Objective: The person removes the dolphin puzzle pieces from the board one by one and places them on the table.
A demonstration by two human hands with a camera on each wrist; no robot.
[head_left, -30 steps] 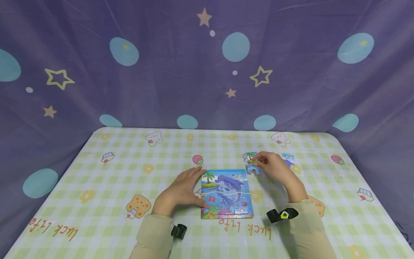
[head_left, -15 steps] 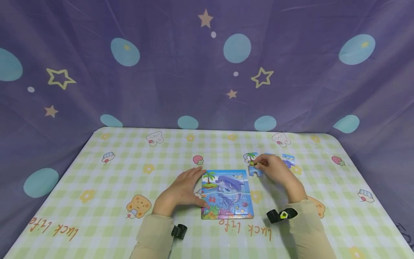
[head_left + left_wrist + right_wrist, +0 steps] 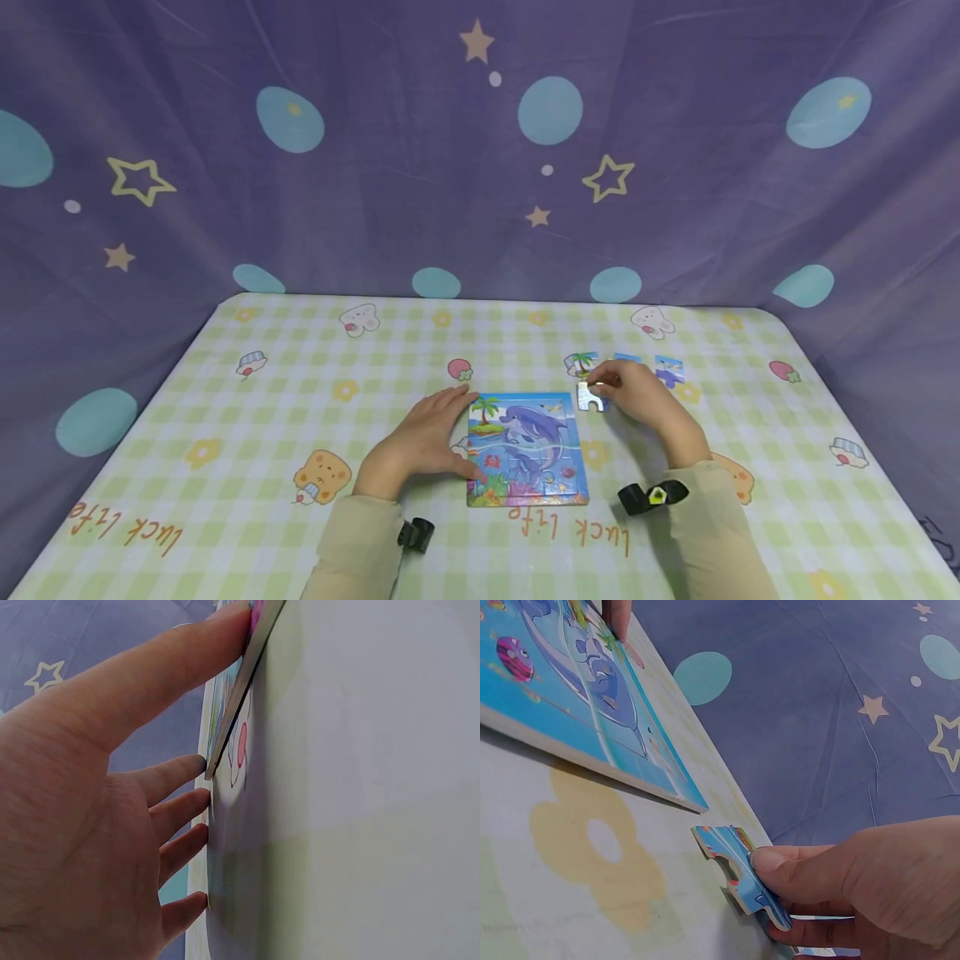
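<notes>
A dolphin jigsaw puzzle board (image 3: 527, 450) lies on the table between the hands. At its left side my left hand (image 3: 420, 442) is spread, thumb on the lower left part and fingertips near the top left corner; the left wrist view shows the hand's fingers (image 3: 180, 814) fairly straight. Just right of the board my right hand (image 3: 637, 392) pinches a blue puzzle piece (image 3: 739, 870) between thumb and fingers. That piece is tilted up off the table, and its notched edge shows in the right wrist view. In the head view it catches bright glare.
Behind the right hand lie a palm-tree puzzle piece (image 3: 585, 362), a partly hidden blue piece (image 3: 627, 359) and a purple-and-blue piece (image 3: 670, 370). A checked cloth (image 3: 225, 467) covers the table, and a purple curtain (image 3: 420, 183) hangs behind it.
The pinched piece has moved slightly down, away from the palm-tree piece, and tilted so that it now shines white. More of the piece behind the right hand shows. The left hand has stayed put.
</notes>
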